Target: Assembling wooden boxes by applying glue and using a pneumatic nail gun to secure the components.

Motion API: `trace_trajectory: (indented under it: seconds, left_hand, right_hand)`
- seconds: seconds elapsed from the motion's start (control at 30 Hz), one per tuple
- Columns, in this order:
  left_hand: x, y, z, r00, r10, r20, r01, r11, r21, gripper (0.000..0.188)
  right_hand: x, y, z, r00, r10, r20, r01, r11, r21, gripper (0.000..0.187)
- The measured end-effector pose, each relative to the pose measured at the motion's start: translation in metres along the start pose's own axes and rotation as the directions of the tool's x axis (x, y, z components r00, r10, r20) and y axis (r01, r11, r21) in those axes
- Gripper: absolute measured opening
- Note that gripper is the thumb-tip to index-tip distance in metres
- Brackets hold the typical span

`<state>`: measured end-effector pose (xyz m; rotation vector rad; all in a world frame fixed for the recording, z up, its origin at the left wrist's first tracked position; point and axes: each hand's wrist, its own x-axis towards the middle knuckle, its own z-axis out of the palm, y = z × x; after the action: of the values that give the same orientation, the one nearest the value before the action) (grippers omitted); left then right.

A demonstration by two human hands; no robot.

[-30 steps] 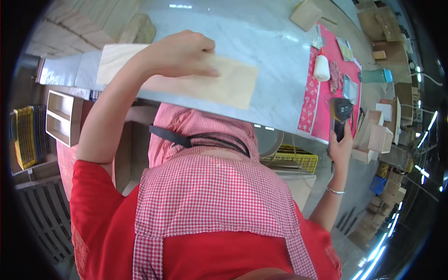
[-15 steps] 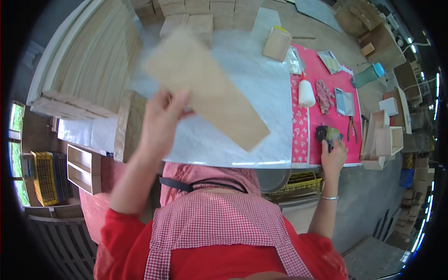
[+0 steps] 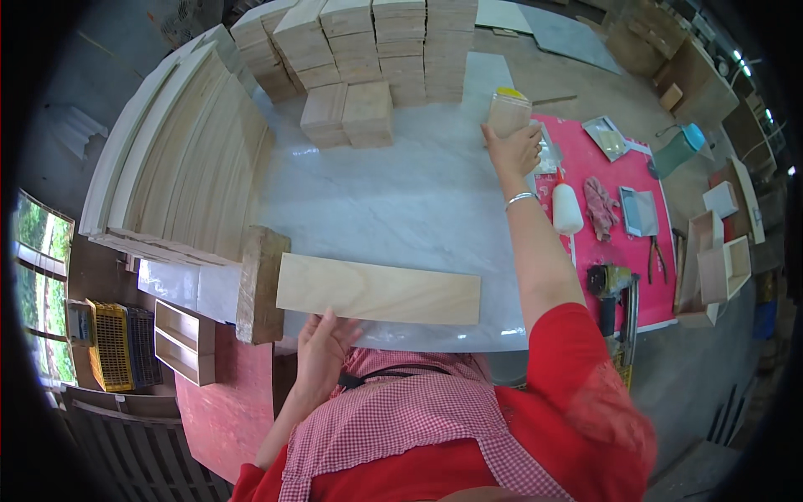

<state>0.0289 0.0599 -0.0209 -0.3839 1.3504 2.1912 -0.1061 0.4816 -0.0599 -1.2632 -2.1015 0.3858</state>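
From my remote seat, left to right: pale, straight-edged planks [image 3: 176, 159] are stacked beside a thick, rough wooden block [image 3: 262, 289]. My left hand [image 3: 324, 347] has loosely parted fingers at the near edge of a smooth, grained, rectangular board [image 3: 381, 289] lying on the marbled table [image 3: 393, 201]; I cannot tell whether they pinch it. My right hand [image 3: 513, 151] straddles a small, yellow-topped box [image 3: 508, 113]; its firmness I cannot tell. Right of these: a crumpled pink cloth [image 3: 600, 209].
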Motion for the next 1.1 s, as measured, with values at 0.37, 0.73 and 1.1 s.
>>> trace_trajectory:
  seconds: [0.37,0.73,1.1]
  left_hand:
    - [-0.018,-0.013,-0.025,0.929,-0.275,0.246,0.196,0.932,0.304,0.025]
    - [0.032,-0.004,0.127,0.74,0.059,0.67,-0.516,0.689,0.509,0.043]
    - [0.043,-0.056,0.144,0.706,0.321,0.631,-0.684,0.541,0.489,0.025]
  right_hand:
    - [0.002,0.04,-0.025,0.975,-0.076,0.208,-0.097,0.698,0.71,0.078]
    - [-0.158,0.061,-0.186,0.622,-0.675,0.397,-0.587,-0.067,0.807,0.077]
    - [-0.189,0.086,-0.192,0.887,-0.332,0.32,-0.061,0.603,0.795,0.077]
